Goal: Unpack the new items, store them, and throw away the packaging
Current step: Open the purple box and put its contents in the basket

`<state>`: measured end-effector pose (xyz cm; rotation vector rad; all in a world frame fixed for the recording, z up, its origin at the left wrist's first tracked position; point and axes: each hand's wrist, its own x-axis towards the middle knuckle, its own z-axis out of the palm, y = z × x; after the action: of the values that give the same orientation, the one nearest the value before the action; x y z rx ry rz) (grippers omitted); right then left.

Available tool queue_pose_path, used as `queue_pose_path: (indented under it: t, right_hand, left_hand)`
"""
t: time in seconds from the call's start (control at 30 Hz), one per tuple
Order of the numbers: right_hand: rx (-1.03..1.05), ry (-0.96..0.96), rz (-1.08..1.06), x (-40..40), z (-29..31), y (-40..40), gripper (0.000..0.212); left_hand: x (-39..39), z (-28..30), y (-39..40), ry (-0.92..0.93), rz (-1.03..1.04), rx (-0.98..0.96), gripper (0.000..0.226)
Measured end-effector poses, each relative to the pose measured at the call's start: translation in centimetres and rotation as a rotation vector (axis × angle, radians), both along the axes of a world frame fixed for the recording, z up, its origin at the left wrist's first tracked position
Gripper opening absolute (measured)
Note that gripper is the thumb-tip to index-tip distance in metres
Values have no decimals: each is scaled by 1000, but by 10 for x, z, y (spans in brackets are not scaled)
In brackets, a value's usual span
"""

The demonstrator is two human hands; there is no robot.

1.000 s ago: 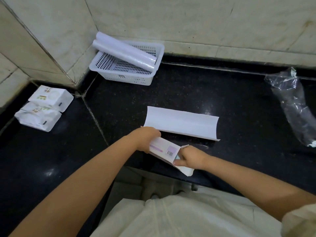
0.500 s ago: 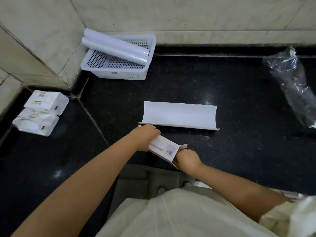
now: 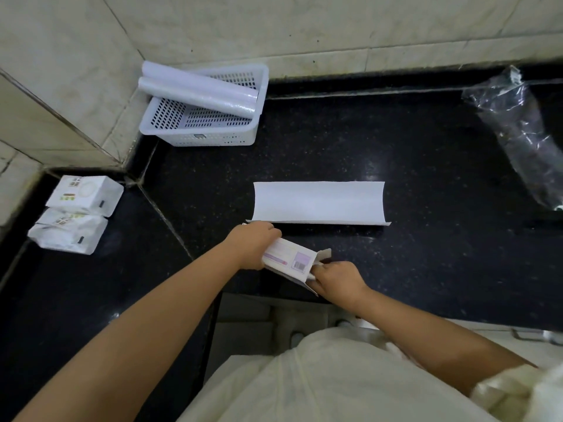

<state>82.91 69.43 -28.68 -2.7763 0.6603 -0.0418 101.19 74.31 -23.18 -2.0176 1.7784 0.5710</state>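
Holding a long white carton [image 3: 289,261] over the desk's [image 3: 411,153] front edge, both hands work at its ends; its long axis runs diagonally, far end up-left under the left hand [image 3: 254,245], opened end w/ flaps pointing down-right toward the person. Left hand is closed round the carton's far part, fingers wrapped over the top; right hand [image 3: 338,277] is curled at the open mouth, fingertips pinching sth at the flap, can't tell what. Barcode face is up. Vs 0.5 s ago: grip on both ends is the same, carton angle about unchanged, right hand sits a bit closer to the mouth; the rest hasn't moved, only the view shifted. Just beyond the left hand lies a curved white sheet [image 3: 318,202], long axis left-right, edges curling up. White perforated basket [image 3: 198,138] sits in the back-left corner w/ two rolls [image 3: 198,89] lying across its rim, pointing left-right. Two white soft packs [image 3: 79,214] rest side by side on the left desk. Crumpled clear plastic wrap [image 3: 524,138] lies far right.
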Motion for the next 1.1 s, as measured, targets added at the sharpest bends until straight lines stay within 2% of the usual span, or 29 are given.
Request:
queue_pose_path:
  t: [0.07,0.17,0.3,0.4,0.5,0.57,0.67,0.8,0.9,1.0,1.03,1.1]
  right_hand:
    - [77,-25,64,-16,11,-10,32]
    - [137,-26,51,-38,34,-30,32]
    - [449,-162,-76,-52,52,-59,58]
    - [617,-269,-221,-54,67,-80,62]
    - [719,-266,-285,-50,78,-94,50]
    - [778,-263,-286,-42,86,-98,44]
    - [881,-300,-276,-18,97,-98,53]
    - [1116,-414,-278,21,121,-91,40]
    - [1240,-460,-325,45,127,-91,32]
    - [1298,-386,-365,63,125,-90,31]
    - [1250,-347,-365,69,124,-88,29]
    - [1018,-320,-345,79,126,-82,9]
  left_hand:
    - [10,3,3,-22,36,-5,43]
    - [28,10,8,-49,99,-10,53]
    - [40,7,12,-65,169,-18,50]
    - [38,1,15,-41,203,28,58]
    - [38,8,13,162,302,15,80]
    - [38,31,5,362,369,-141,89]
    - [32,70,-13,461,279,-349,99]
    - [15,88,-25,345,76,-336,105]
    - [16,82,-21,215,134,-426,92]
    - [27,73,-12,122,211,-512,56]
    - [32,71,-8,94,231,-508,49]
    - [45,69,-3,49,263,-470,43]
